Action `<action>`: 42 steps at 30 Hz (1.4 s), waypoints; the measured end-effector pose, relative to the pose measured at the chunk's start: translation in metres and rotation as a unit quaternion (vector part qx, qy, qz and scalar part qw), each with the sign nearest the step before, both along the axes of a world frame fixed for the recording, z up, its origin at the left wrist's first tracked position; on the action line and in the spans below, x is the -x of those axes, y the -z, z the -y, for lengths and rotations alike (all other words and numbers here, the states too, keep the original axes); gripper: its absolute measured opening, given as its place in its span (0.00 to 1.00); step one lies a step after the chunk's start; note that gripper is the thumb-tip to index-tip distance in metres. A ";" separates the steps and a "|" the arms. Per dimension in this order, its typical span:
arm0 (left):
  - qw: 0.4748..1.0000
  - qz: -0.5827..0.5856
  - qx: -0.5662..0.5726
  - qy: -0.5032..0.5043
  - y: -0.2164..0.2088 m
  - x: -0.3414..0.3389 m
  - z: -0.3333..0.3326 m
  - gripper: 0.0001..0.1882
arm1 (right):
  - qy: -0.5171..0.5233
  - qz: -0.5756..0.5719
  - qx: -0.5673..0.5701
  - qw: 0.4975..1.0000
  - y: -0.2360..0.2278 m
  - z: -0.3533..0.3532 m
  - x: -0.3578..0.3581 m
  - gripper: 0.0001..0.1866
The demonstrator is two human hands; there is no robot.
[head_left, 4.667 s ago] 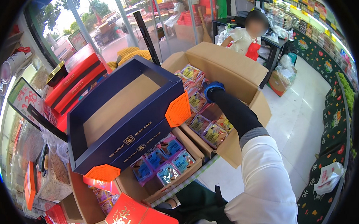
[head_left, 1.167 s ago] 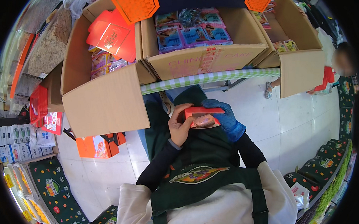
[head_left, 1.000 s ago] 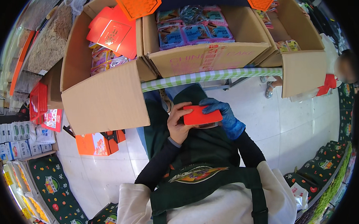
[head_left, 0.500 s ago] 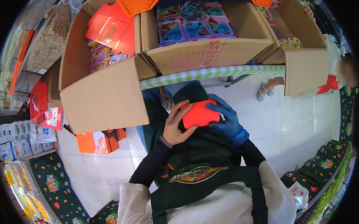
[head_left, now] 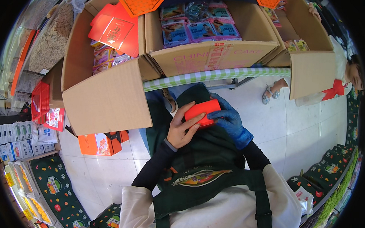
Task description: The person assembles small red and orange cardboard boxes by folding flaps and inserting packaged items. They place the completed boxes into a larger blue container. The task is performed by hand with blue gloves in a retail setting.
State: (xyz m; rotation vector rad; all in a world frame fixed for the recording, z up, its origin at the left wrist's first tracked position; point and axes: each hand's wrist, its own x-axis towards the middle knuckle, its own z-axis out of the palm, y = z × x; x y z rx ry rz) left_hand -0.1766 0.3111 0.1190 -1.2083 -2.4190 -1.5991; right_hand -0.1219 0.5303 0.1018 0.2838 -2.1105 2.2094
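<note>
Seen at the left of the frame: a red openwork plastic basket (head_left: 40, 99); lower, rows of small white rectangular packs (head_left: 18, 130). On the white tiled floor (head_left: 84, 175), lower left: an orange rectangular box (head_left: 95, 145) with floral print. At lower right: a crumpled white bag (head_left: 305, 198).

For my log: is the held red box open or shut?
Apparently shut: the red box shows a plain top, no contents; underside hidden.

Left hand (head_left: 182, 129) curled, gloved right hand (head_left: 231, 123) curled
</note>
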 end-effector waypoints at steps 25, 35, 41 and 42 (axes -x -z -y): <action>0.990 -0.077 0.106 0.055 -0.058 -0.010 0.004 0.30 | -0.094 -0.080 -0.145 0.982 -0.099 -0.027 0.000 0.51; 0.958 -0.206 -0.182 0.083 -0.233 0.063 -0.003 0.28 | -0.353 -0.081 -0.119 0.925 -0.288 -0.034 0.086 0.59; 0.933 -0.272 -0.008 -0.236 -0.263 0.158 0.056 0.31 | -0.127 -0.277 -0.264 0.915 -0.406 -0.052 0.187 0.54; 0.945 -0.219 0.006 -0.243 -0.257 0.184 0.070 0.32 | -0.100 -0.318 -0.334 0.882 -0.416 -0.055 0.220 0.53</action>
